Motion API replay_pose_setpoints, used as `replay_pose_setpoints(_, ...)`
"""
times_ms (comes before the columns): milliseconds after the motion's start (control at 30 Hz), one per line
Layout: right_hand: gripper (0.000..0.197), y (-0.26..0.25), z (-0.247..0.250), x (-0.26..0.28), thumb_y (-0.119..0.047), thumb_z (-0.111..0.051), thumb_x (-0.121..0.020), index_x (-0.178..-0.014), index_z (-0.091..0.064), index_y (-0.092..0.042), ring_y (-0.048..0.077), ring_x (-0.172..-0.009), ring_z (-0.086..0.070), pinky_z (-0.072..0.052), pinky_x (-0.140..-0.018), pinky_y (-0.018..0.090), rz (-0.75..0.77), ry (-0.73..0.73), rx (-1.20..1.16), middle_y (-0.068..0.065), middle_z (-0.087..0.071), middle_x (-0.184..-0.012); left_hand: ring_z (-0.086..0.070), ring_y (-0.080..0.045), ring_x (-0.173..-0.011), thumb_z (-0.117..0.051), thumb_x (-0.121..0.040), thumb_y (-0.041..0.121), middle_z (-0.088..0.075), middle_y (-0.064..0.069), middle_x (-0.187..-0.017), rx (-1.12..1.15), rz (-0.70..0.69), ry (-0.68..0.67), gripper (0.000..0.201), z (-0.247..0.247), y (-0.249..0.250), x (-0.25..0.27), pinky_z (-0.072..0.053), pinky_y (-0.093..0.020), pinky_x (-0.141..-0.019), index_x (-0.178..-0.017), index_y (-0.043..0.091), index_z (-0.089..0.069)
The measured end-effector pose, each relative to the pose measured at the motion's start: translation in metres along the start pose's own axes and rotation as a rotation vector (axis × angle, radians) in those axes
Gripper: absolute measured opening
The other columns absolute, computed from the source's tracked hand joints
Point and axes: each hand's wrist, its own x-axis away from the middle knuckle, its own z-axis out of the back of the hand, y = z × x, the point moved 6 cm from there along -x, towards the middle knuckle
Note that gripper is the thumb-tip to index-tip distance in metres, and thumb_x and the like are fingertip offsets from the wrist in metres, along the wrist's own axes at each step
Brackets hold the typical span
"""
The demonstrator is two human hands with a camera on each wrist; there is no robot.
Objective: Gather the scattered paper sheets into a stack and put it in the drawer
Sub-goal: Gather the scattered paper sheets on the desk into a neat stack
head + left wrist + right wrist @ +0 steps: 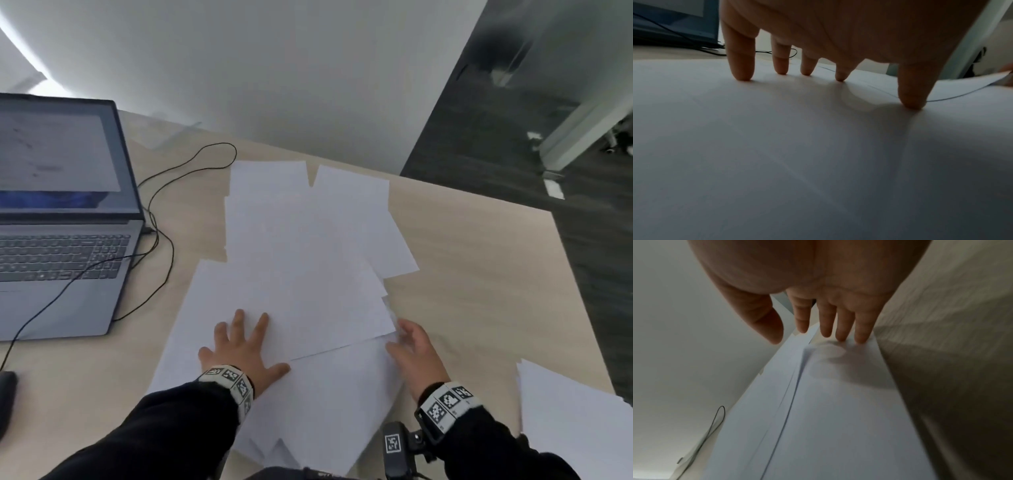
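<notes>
Several white paper sheets (308,246) lie overlapped and askew across the middle of the wooden desk (479,274). My left hand (245,346) presses flat on the near sheets, fingers spread straight, fingertips (742,76) down on the paper (777,146). My right hand (409,346) is at the right edge of the pile, its straight fingertips (861,339) touching the edge of a sheet (838,402), thumb held apart. More sheets (575,421) lie at the desk's near right corner. No drawer is in view.
An open laptop (65,219) stands at the left with a black cable (164,240) looping beside the papers. A dark object (7,394) lies at the near left edge. The desk's right edge drops to dark floor (513,137).
</notes>
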Motion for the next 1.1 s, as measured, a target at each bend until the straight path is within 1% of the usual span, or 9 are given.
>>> replay_pose_setpoints(133, 0.059, 0.002, 0.024, 0.003, -0.019, -0.065, -0.083, -0.138, -0.046, -0.021, 0.019, -0.138, -0.035, -0.029, -0.115, 0.036, 0.048, 0.180, 0.381, 0.000, -0.040, -0.148, -0.005, -0.025, -0.146, -0.045, -0.070, 0.079, 0.001, 0.003, -0.160, 0.003, -0.087, 0.046, 0.095, 0.007, 0.019, -0.005, -0.027, -0.051, -0.107, -0.149, 0.046, -0.003)
replay_pose_setpoints(267, 0.069, 0.022, 0.042, 0.010, -0.033, -0.065, -0.077, -0.141, -0.042, -0.024, 0.026, -0.137, -0.037, -0.035, -0.110, 0.043, -0.110, 0.287, 0.565, 0.003, -0.039, -0.150, 0.013, -0.025, -0.149, -0.044, -0.070, 0.080, 0.022, 0.002, -0.161, -0.033, -0.181, 0.085, 0.100, 0.017, 0.036, -0.019, -0.016, -0.053, -0.115, -0.149, 0.045, 0.005)
replay_pose_setpoints(433, 0.067, 0.043, 0.027, 0.028, -0.030, -0.062, -0.080, -0.143, -0.038, -0.025, 0.035, -0.120, -0.050, -0.041, -0.103, 0.040, -0.324, 0.240, 0.358, 0.015, -0.038, -0.141, 0.020, -0.030, -0.149, -0.039, -0.071, 0.084, 0.034, 0.000, -0.157, -0.083, -0.259, 0.096, 0.104, 0.026, 0.069, -0.045, -0.012, -0.058, -0.116, -0.147, 0.046, 0.022)
replay_pose_setpoints(533, 0.067, 0.045, 0.010, 0.028, -0.026, -0.060, -0.081, -0.144, -0.035, -0.026, 0.032, -0.120, -0.049, -0.043, -0.099, 0.038, -0.329, 0.198, 0.165, 0.012, -0.034, -0.142, 0.021, -0.034, -0.148, -0.035, -0.074, 0.083, 0.031, -0.005, -0.159, -0.147, -0.276, 0.041, 0.099, 0.021, 0.084, -0.052, -0.009, -0.060, -0.116, -0.147, 0.046, 0.021)
replay_pose_setpoints(700, 0.067, 0.032, 0.004, 0.011, -0.022, -0.061, -0.082, -0.143, -0.033, -0.023, 0.025, -0.108, -0.056, -0.044, -0.091, 0.035, -0.303, 0.164, -0.074, 0.007, -0.051, -0.129, 0.023, -0.035, -0.147, -0.031, -0.075, 0.083, 0.033, -0.003, -0.158, -0.257, -0.387, 0.001, 0.094, 0.008, 0.087, -0.045, -0.006, -0.061, -0.115, -0.147, 0.048, 0.020)
replay_pose_setpoints(800, 0.074, 0.031, 0.009, 0.004, -0.024, -0.063, -0.073, -0.142, -0.034, -0.023, 0.024, -0.111, -0.057, -0.047, -0.096, 0.040, -0.315, 0.176, -0.188, 0.004, -0.055, -0.132, 0.024, -0.033, -0.147, -0.039, -0.075, 0.081, 0.035, -0.001, -0.157, -0.306, -0.472, -0.049, 0.097, 0.006, 0.079, -0.041, -0.005, -0.061, -0.116, -0.146, 0.051, 0.019)
replay_pose_setpoints(900, 0.055, 0.030, 0.017, 0.002, -0.014, -0.063, -0.081, -0.129, -0.039, -0.022, 0.020, -0.096, -0.061, -0.048, -0.076, 0.032, -0.328, 0.202, -0.243, 0.001, -0.060, -0.118, 0.024, -0.031, -0.147, -0.048, -0.073, 0.078, 0.032, 0.004, -0.158, -0.321, -0.520, -0.074, 0.102, 0.007, 0.070, -0.038, -0.004, -0.062, -0.116, -0.146, 0.051, 0.018)
replay_pose_setpoints(1033, 0.081, 0.044, 0.020, -0.004, -0.028, -0.070, -0.063, -0.137, -0.037, -0.026, 0.020, -0.078, -0.054, -0.042, -0.068, 0.030, -0.350, 0.190, -0.218, 0.008, -0.058, -0.122, 0.024, -0.030, -0.147, -0.054, -0.074, 0.071, 0.031, 0.012, -0.158, -0.350, -0.571, -0.098, 0.105, 0.008, 0.068, -0.033, -0.003, -0.066, -0.114, -0.146, 0.050, 0.020)
replay_pose_setpoints(1100, 0.069, 0.050, 0.023, -0.004, -0.021, -0.071, -0.071, -0.132, -0.040, -0.029, 0.020, -0.069, -0.053, -0.042, -0.061, 0.031, -0.415, 0.205, -0.242, 0.012, -0.063, -0.103, 0.025, -0.029, -0.147, -0.058, -0.074, 0.066, 0.030, 0.014, -0.158, -0.369, -0.599, -0.108, 0.106, 0.008, 0.070, -0.031, -0.003, -0.067, -0.113, -0.147, 0.049, 0.017)
